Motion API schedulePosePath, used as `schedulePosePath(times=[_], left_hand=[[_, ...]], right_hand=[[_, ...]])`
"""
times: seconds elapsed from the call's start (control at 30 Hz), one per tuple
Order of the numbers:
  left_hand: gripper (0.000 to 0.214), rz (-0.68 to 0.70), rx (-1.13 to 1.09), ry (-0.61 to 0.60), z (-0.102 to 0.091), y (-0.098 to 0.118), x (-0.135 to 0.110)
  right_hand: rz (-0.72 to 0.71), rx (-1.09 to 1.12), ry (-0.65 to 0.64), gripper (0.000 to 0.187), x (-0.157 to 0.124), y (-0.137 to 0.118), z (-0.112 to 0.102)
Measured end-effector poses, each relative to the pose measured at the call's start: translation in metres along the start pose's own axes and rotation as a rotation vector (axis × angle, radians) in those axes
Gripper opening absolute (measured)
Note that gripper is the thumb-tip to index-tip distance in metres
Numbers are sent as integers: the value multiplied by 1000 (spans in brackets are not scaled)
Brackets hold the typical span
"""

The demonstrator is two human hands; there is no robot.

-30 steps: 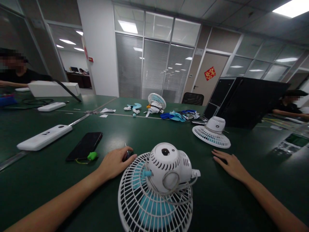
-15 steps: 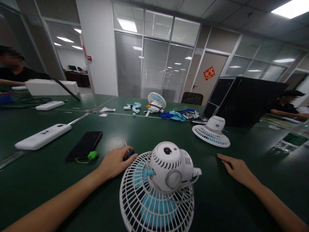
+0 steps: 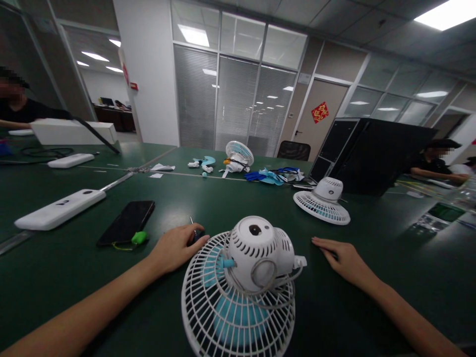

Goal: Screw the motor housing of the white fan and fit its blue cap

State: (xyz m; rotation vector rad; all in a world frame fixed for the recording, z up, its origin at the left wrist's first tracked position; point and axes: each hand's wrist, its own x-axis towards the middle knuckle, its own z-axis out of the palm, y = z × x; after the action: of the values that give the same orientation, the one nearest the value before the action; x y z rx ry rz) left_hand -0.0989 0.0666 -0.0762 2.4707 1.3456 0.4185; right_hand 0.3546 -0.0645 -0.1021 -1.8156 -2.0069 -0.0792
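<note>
A small white fan (image 3: 241, 292) with a blue blade lies face down on the green table (image 3: 74, 258) right in front of me, its motor housing up and a cord looped round it. My left hand (image 3: 174, 250) rests left of the fan's grille, fingers curled over a dark-handled screwdriver (image 3: 194, 231) whose metal tip sticks up. My right hand (image 3: 344, 260) lies flat on the table to the right of the fan, fingers stretched out and holding nothing.
A second white fan (image 3: 323, 202) lies face down at the right. A black phone (image 3: 127, 222) with a green tag and a white power strip (image 3: 55, 209) lie at the left. Farther back are a third fan (image 3: 238, 157), blue parts, a black box (image 3: 372, 156) and other people.
My right hand has slid left across the table toward the fan. The left hand stays on the screwdriver. The view has shifted slightly.
</note>
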Motion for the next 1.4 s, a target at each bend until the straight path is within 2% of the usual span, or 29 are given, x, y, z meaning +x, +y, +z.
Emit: schedulePosePath(times=[0.2,0.33,0.4,0.53,0.63,0.77,0.87,0.97,1.23,1.4], left_hand=[[58,-7,11,7,0,1,0],[57,-6,5,4,0,0,0],[56,-7,1,-1,0,0,0],[57,-13,5,-9,0,0,0],[59,-14,7,-16,0,-1,0],[59,-5,4,-20,1,-2,1],[59,-5,6,-17,1,-2,1],[59,-4,8,-14,1,-2,1],[59,9,2,-12,0,-2,0],[60,4,1,-19,0,-1,0]], right_hand=[[-119,135,-5,37,18,-46,19],[-146,211,21,36,20,-59,25],[-100,229,77,39,20,-53,22],[114,212,216,52,20,-21,13],[229,182,187,51,21,-2,12],[215,156,76,44,21,2,15],[201,129,41,44,17,0,14],[217,85,48,45,11,4,10],[230,26,78,32,7,16,6],[272,31,109,35,8,17,7]])
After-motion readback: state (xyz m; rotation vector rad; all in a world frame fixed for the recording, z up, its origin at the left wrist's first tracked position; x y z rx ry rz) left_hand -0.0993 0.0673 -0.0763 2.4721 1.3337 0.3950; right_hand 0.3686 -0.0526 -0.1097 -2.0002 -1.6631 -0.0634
